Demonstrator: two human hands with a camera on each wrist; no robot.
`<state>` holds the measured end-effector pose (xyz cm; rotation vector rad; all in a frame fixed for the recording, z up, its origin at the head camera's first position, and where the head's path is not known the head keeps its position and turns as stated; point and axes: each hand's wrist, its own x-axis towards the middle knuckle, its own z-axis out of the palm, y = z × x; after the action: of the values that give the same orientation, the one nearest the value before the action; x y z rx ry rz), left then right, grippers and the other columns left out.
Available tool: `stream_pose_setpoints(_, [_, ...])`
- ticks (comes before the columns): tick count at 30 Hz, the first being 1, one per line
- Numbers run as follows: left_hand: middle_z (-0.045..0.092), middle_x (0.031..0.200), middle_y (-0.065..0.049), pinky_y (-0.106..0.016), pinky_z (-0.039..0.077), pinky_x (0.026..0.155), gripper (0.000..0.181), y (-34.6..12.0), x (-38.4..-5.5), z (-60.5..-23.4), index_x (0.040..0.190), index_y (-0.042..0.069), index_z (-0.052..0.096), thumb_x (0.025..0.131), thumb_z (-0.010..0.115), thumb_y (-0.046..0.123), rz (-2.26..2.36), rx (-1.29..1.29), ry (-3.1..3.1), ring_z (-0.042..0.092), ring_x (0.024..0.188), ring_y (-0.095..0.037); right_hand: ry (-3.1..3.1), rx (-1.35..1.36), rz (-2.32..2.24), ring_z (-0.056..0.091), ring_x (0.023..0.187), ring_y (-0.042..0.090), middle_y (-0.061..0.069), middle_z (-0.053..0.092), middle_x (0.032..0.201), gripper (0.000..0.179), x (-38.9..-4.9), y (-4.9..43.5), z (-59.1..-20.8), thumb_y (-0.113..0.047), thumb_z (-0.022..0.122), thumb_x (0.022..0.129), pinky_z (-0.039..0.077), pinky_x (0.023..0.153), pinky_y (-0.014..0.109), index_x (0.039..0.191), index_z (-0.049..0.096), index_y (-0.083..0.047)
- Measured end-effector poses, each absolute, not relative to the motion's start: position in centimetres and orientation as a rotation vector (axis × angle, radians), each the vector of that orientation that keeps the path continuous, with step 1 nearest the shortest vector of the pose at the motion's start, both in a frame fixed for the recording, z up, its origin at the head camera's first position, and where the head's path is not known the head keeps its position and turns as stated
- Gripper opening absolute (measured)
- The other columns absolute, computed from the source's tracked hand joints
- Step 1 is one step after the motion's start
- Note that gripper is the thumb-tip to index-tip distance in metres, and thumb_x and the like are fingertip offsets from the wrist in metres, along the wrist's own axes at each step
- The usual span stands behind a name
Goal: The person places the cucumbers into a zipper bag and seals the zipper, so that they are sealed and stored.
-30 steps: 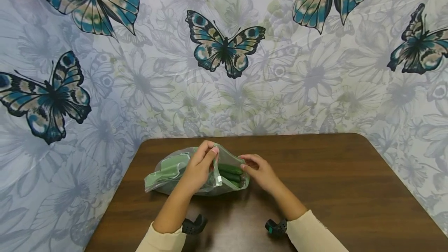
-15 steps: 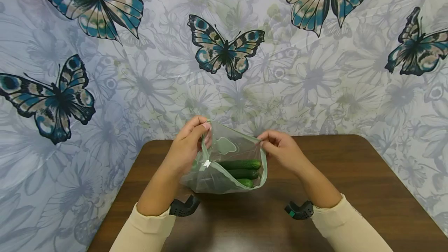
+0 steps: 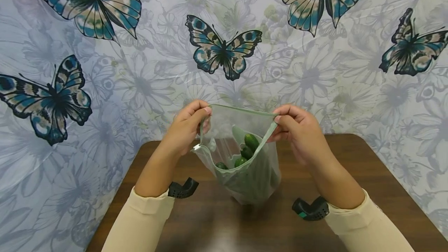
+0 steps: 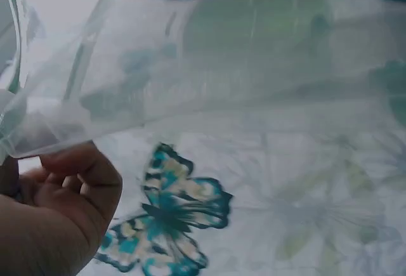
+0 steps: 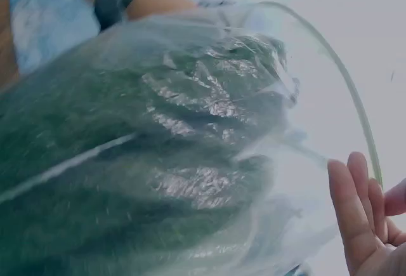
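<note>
Between the two hands hangs a clear zip bag (image 3: 259,182) with pale green trim, its mouth spread wide and facing up. Several cucumbers (image 3: 251,142) lie inside, their ends showing through the opening. My left hand (image 3: 187,127) pinches the left corner of the rim, just above a white zip slider (image 3: 197,147). At the right corner, my right hand (image 3: 297,129) pinches the rim between thumb and fingers. The right wrist view shows the bag's side bulging with dark green cucumbers (image 5: 127,162). In the left wrist view, the bag (image 4: 209,98) spans above the hand (image 4: 70,200).
A brown wooden table (image 3: 357,189) with rounded far corners lies under the bag. Behind it hangs a pale floral cloth (image 3: 308,81) printed with butterflies. Black wrist devices (image 3: 182,188) are worn at both cream sleeves.
The bag has gone from lying on its side to upright with its mouth spread. Both hands rose and moved apart; the right now pinches the rim. The cucumbers have tilted toward the bag's bottom.
</note>
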<state>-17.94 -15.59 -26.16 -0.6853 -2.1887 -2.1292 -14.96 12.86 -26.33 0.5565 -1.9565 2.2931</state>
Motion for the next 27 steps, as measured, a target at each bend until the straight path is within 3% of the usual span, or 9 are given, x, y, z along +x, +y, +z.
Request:
stream_pose_setpoints(5, [0.045, 0.07, -0.001, -0.027, 0.041, 0.062, 0.016, -15.6, -19.0, -26.5, 0.101, 0.004, 0.051, 0.108, 0.043, 0.017, -1.953, -0.789, -2.36, 0.045, 0.063, -0.017, -2.036, 0.495, 2.229, 0.071, 0.067, 0.015, 0.001, 0.066, 0.085, 0.015, -17.2, 14.4, -27.3, -0.005, 0.051, 0.099, 0.065, 0.07, 0.035, 0.102, 0.066, -0.003])
stream_pose_setpoints(9, [0.047, 0.069, -0.002, -0.027, 0.035, 0.048, 0.016, -15.6, -19.4, -26.7, 0.102, 0.005, 0.052, 0.107, 0.046, 0.019, -1.855, -0.789, -2.457, 0.039, 0.053, -0.015, -2.106, 0.609, 2.203, 0.075, 0.079, 0.016, 0.002, 0.07, 0.091, 0.016, -18.7, 15.8, -27.8, -0.006, 0.054, 0.1, 0.064, 0.08, 0.037, 0.108, 0.067, -0.001])
stream_pose_setpoints(12, [0.047, 0.071, -0.004, -0.026, 0.031, 0.046, 0.016, -15.6, -19.6, -26.9, 0.102, 0.006, 0.052, 0.107, 0.046, 0.019, -1.85, -0.78, -2.479, 0.036, 0.052, -0.015, -2.2, 0.705, 2.109, 0.076, 0.091, 0.015, 0.0, 0.074, 0.098, 0.017, -19.2, 16.7, -28.2, -0.006, 0.059, 0.099, 0.063, 0.087, 0.032, 0.114, 0.066, -0.002])
stream_pose_setpoints(16, [0.046, 0.072, -0.005, -0.029, 0.038, 0.056, 0.015, -15.5, -19.9, -26.9, 0.101, 0.006, 0.053, 0.107, 0.046, 0.018, -1.821, -0.841, -2.473, 0.041, 0.059, -0.017, -2.36, 0.7, 1.674, 0.075, 0.089, 0.008, 0.0, 0.077, 0.1, 0.02, -19.4, 17.1, -28.6, -0.015, 0.068, 0.096, 0.062, 0.081, 0.022, 0.114, 0.069, -0.007])
stream_pose_setpoints(20, [0.048, 0.071, -0.004, -0.03, 0.034, 0.05, 0.016, -15.8, -20.1, -26.9, 0.101, 0.007, 0.054, 0.107, 0.047, 0.02, -1.786, -0.85, -2.516, 0.033, 0.049, -0.016, -2.369, 0.647, 1.282, 0.067, 0.081, 0.004, 0.002, 0.073, 0.099, 0.016, -19.6, 16.9, -28.5, -0.022, 0.069, 0.096, 0.055, 0.069, 0.014, 0.107, 0.074, -0.012])
stream_pose_setpoints(25, [0.049, 0.077, -0.004, -0.03, 0.04, 0.059, 0.016, -16.3, -20.1, -27.0, 0.104, 0.006, 0.059, 0.106, 0.051, 0.02, -1.738, -0.838, -2.586, 0.042, 0.062, -0.018, -2.36, 0.685, 1.313, 0.064, 0.087, 0.006, -0.003, 0.071, 0.099, 0.015, -19.9, 17.3, -28.2, -0.022, 0.066, 0.098, 0.049, 0.069, 0.018, 0.107, 0.072, -0.013])
stream_pose_setpoints(27, [0.05, 0.083, -0.006, -0.031, 0.043, 0.066, 0.017, -16.6, -20.1, -27.3, 0.107, 0.005, 0.061, 0.105, 0.053, 0.02, -1.709, -0.827, -2.611, 0.047, 0.073, -0.02, -2.356, 0.715, 1.416, 0.07, 0.088, 0.007, -0.006, 0.075, 0.095, 0.016, -20.1, 17.6, -28.3, -0.022, 0.065, 0.098, 0.055, 0.073, 0.018, 0.109, 0.071, -0.011])
